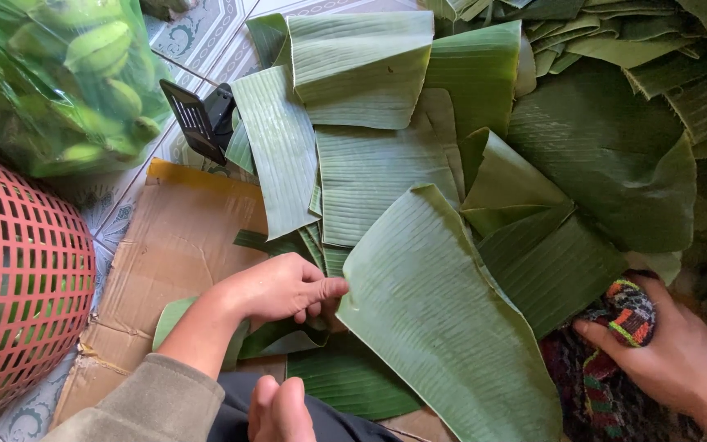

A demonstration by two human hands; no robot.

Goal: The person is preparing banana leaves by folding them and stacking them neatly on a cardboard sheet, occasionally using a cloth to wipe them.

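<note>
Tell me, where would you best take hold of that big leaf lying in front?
Probably by its near left edge, coming from the left. The big leaf lies flat and wide, too broad to take across its middle, and that edge curls up slightly off the cardboard. The left hand already pinches it there. The right hand holds a cloth at the other side.

left hand (280,288) is stretched forward from the lower left, fingers curled, pinching the left edge of the big banana leaf (443,319). right hand (677,356) sits off that leaf's right side, fist-ish, clutching a multicoloured cloth (628,315).
</note>
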